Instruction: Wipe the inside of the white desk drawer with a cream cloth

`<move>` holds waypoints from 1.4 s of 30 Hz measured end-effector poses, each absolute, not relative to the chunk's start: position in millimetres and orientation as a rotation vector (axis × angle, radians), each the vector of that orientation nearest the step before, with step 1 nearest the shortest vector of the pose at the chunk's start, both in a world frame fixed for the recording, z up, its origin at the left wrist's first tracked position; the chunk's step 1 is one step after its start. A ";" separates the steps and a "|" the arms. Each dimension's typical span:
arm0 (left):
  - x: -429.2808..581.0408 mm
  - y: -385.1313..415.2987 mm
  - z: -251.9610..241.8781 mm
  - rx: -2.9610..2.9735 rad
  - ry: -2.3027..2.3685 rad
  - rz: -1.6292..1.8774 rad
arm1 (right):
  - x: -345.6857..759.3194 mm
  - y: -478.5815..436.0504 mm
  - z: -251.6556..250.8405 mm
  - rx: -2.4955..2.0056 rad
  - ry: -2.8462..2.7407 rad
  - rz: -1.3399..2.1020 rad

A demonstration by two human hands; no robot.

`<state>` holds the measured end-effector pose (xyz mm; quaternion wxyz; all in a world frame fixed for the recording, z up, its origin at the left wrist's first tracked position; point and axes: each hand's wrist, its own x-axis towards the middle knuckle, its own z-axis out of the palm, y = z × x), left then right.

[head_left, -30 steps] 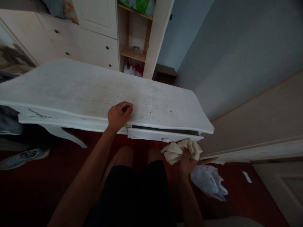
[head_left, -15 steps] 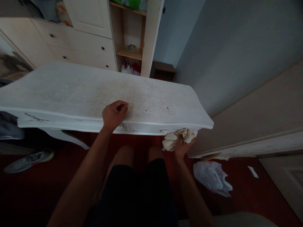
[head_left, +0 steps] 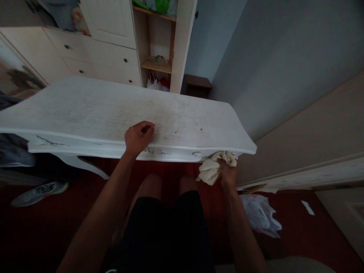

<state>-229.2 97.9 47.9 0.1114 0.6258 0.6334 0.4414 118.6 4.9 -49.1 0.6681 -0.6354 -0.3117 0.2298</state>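
A white table [head_left: 93, 102] with carved trim stretches across in front of me, its top smudged with grey-brown dirt and a few small dark specks. On that top, near the front edge, rests my left hand [head_left: 139, 135], its fingers curled into a loose fist with nothing showing in them. My right hand [head_left: 229, 172] grips a crumpled cream cloth [head_left: 211, 170] against the right end of the table's front, just beyond a round carved knob [head_left: 196, 154]. Part of the cloth hangs below the table edge. The cloth hides the front right corner trim.
Behind the table stands a white cabinet [head_left: 108, 22] with an open door [head_left: 186, 41]. A wall [head_left: 284, 57] runs along the right side. On the red floor lie a plastic bag [head_left: 260, 214], a white strip [head_left: 307, 207] and a shoe [head_left: 40, 193].
My right hand has shifted slightly right with the cloth, which is now bunched differently. The left hand stays in place on the tabletop.
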 end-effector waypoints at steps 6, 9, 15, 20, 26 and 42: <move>-230.8 96.6 49.0 1.857 1.835 1.269 | 93.3 -30.4 -8.4 -1.316 -0.604 0.865; -231.9 96.0 49.1 1.873 1.830 1.259 | 77.8 -41.6 20.6 -1.314 -0.763 0.883; -234.1 95.2 49.2 1.934 1.844 1.237 | 84.6 -2.6 89.2 -1.212 -1.037 0.508; -233.4 95.5 48.3 1.963 1.857 1.211 | 124.2 77.2 127.6 -1.308 -1.351 0.246; -231.5 94.8 48.1 1.977 1.912 1.112 | 103.0 132.8 102.7 -1.470 -2.106 0.032; -233.7 94.2 46.6 2.037 1.860 1.129 | 94.1 140.5 64.8 -1.249 -2.493 -0.381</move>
